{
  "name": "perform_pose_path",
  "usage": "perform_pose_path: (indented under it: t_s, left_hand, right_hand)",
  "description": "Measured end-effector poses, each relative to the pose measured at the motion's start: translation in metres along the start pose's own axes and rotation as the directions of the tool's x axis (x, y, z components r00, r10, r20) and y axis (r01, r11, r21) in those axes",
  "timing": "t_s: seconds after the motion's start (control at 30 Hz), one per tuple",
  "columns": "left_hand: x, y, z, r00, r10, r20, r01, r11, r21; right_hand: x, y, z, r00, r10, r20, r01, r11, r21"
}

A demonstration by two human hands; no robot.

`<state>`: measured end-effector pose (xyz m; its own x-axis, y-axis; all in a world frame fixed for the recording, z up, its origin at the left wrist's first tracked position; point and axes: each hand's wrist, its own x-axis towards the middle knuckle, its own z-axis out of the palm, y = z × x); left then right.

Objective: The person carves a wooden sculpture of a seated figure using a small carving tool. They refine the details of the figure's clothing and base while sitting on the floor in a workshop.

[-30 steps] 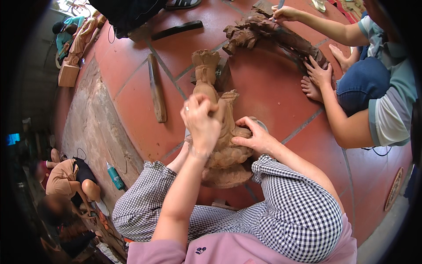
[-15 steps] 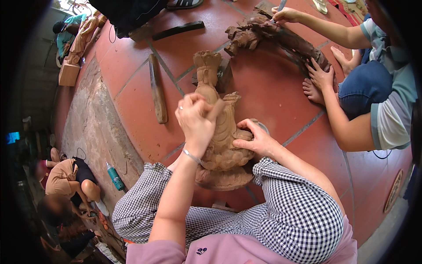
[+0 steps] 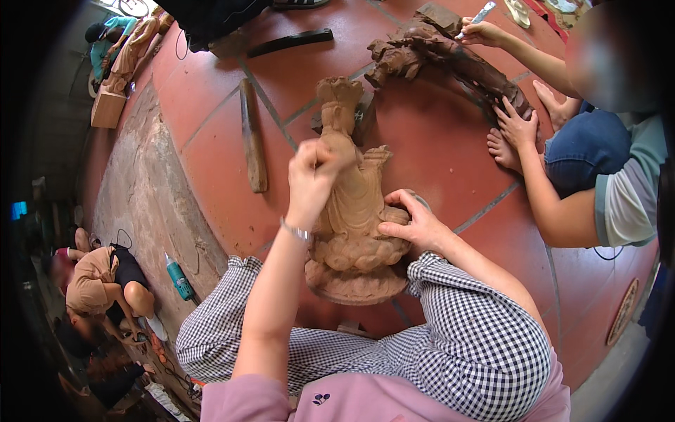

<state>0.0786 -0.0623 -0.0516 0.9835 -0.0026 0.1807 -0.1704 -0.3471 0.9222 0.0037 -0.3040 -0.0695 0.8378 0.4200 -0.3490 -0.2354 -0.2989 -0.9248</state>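
A brown carved wooden statue (image 3: 355, 200) is resting between the wearer's knees in checkered trousers (image 3: 485, 344), its rounded base nearest the body and its narrow top pointing away over the red tiled floor (image 3: 436, 155). The right hand (image 3: 413, 224) is clasping the statue's right side near the base. The left hand (image 3: 311, 172), well apart from it, is curling in a blur over the statue's upper left; whether it is gripping anything cannot be told. Grey joints are crossing the tiles around the statue. Left of it a wooden bar (image 3: 253, 137) is lying; farther left, a rough grey slab (image 3: 151, 197) is stretching, a teal power tool (image 3: 179, 279) lying on it. Beyond the statue, to its right, a co-worker's hand (image 3: 481, 32) is holding a pale marker (image 3: 479, 17) at a dark carved piece of wood (image 3: 485, 67). Far left of the statue, a person in a tan shirt (image 3: 90, 285) is crouching in the room's dim side.
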Motion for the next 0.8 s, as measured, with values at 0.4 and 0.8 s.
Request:
perform_pose_path:
  t_s: [0.4, 0.8]
  left_hand:
    - [-0.024, -0.013, -0.016, 0.983, -0.183, 0.03, 0.185, 0.962, -0.201]
    - [-0.007, -0.032, -0.011, 0.974, -0.211, 0.084, 0.227, 0.883, -0.411]
  right_hand:
    - [0.001, 0.004, -0.001, 1.0, -0.025, -0.003, 0.025, 1.0, -0.007]
    - [-0.001, 0.0, -0.004, 1.0, 0.005, 0.024, -0.004, 1.0, -0.013]
